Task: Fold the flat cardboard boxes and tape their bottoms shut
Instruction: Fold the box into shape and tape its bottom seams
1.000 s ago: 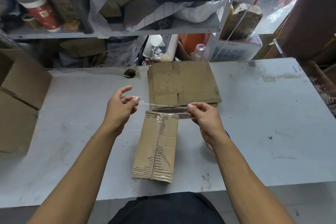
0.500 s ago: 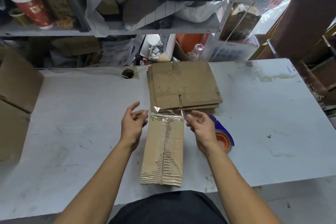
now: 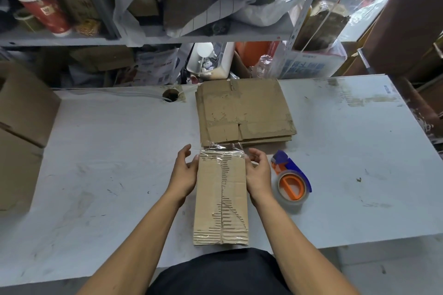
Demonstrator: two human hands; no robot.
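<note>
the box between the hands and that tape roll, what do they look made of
Box: brown corrugated cardboard, matte and worn; the torn top layer bares ribbed fluting. A glossy clear strip, likely plastic tape, crosses its far end.
Tape roll: clear shiny film on an orange and blue dispenser, apparently moulded plastic.

Left hand point(image 3: 183, 172), right hand point(image 3: 259, 172) flank folded box point(image 3: 221, 199) — tape dispenser point(image 3: 291, 181) just right.
</note>
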